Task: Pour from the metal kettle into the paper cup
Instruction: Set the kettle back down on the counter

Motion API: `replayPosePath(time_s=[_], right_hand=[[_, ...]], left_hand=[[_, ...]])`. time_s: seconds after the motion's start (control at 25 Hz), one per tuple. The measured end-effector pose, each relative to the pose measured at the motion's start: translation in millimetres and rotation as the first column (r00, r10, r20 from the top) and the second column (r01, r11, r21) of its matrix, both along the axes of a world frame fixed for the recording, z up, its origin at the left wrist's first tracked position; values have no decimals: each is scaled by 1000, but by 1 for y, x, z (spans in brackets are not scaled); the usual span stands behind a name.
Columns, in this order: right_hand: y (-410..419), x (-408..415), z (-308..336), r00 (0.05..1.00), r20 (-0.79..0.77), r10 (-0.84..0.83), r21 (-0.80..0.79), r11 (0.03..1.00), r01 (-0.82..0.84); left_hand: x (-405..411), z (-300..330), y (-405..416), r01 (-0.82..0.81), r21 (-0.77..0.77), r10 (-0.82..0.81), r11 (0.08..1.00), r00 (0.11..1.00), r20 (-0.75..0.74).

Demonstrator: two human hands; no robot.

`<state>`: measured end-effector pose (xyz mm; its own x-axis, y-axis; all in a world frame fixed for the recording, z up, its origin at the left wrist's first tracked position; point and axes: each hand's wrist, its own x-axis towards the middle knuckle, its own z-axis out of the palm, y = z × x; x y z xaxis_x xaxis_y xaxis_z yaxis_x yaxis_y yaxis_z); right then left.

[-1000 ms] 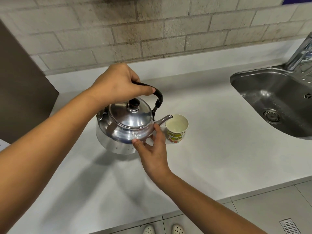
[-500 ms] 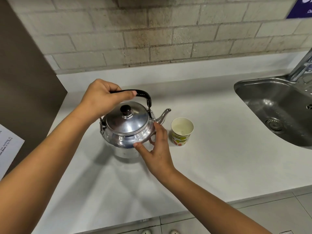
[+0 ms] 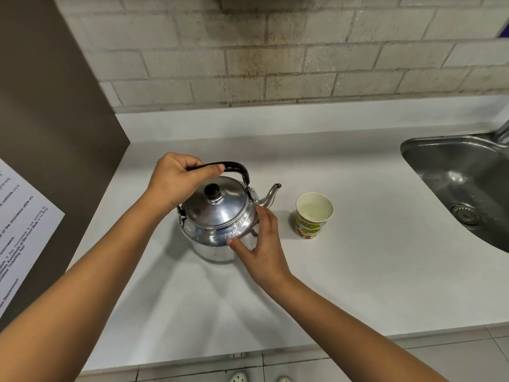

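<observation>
The shiny metal kettle (image 3: 217, 219) stands upright on the white counter (image 3: 358, 271), lid on, spout pointing right. My left hand (image 3: 179, 180) is closed around its black handle from the left. My right hand (image 3: 261, 244) rests its fingertips and thumb against the kettle's right side, below the spout. A paper cup (image 3: 312, 216) with a green and yellow print stands upright to the right of the spout, apart from it. Pale liquid shows inside the cup.
A steel sink (image 3: 462, 183) is sunk into the counter at the right, with a tap base at its far corner. A brown panel (image 3: 55, 133) with a printed paper sheet (image 3: 22, 230) walls off the left. Brick tiles rise behind the counter.
The kettle has tipped back from the cup and come down upright onto the counter, left of the cup. Both hands stayed on it.
</observation>
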<state>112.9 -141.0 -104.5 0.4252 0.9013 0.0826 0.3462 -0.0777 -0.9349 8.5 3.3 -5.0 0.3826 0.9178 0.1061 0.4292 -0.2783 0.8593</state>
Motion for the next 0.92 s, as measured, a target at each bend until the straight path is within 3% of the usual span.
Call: replayPosePath(time_s=[0.92], right_hand=[[-4, -5, -21, 999, -34, 15, -52, 999, -16]], left_hand=[[0, -25, -3, 35, -68, -37, 997, 999, -33]])
